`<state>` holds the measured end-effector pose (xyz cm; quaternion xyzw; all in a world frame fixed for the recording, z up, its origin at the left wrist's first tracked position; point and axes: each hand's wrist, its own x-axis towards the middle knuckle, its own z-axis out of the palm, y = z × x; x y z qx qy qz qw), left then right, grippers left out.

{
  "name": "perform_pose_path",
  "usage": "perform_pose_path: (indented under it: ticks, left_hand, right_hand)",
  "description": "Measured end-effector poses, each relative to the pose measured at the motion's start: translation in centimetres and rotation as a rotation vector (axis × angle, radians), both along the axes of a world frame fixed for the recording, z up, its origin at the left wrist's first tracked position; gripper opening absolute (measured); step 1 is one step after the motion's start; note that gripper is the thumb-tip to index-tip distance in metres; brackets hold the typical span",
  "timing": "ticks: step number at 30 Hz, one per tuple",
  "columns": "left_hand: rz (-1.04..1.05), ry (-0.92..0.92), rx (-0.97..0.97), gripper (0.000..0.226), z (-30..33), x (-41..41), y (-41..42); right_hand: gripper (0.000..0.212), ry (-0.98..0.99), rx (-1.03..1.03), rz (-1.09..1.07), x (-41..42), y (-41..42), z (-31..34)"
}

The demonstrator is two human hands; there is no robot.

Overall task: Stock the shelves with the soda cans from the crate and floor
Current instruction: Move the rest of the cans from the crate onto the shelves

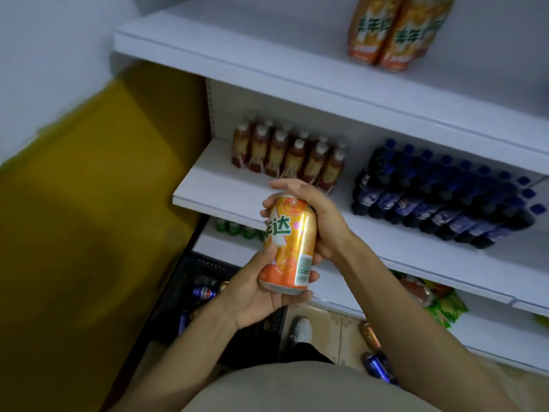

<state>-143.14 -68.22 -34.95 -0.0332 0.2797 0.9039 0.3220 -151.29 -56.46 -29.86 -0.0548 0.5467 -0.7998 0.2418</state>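
Holding 1 orange aluminium soda can (287, 243) upright between left hand (261, 288) and right hand (309, 218), both gripping it. Still waiting below: loose cans in the black plastic crate (184, 281) and blue cans on the tiled floor (375, 365), judging much stocking left.

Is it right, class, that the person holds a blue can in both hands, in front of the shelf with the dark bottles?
Not quite: the can is orange, not blue, as the head view shows. The left hand and right hand do both hold it, in front of the shelf with the dark bottles.
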Motion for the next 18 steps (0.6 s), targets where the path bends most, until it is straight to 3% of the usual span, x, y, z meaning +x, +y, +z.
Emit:
perform_pose_path:
  ticks: [4,8,11,13,18]
  left_hand:
    - [0.003,0.094,-0.074,0.069,2.1,-2.4,2.1]
    - [0.04,0.132,-0.137,0.079,4.0,-4.8,4.6]
    - [0.153,0.008,-0.068,0.065,5.7,-6.2,7.2]
    - [0.194,-0.098,0.019,0.069,6.2,-7.2,9.0]
    - [0.216,-0.164,0.143,0.078,8.3,-9.9,12.3]
  right_hand:
    - [0.035,0.136,0.079,-0.063,-1.6,2.4,2.9]
    - [0.031,0.146,-0.003,-0.122,-3.5,4.7,4.8]
    - [0.015,0.167,-0.169,-0.11,-5.4,6.7,6.6]
    - [0.011,0.232,-0.237,-0.09,-6.9,8.2,8.4]
    - [0.029,0.43,-0.334,0.06,-10.1,11.3,12.1]
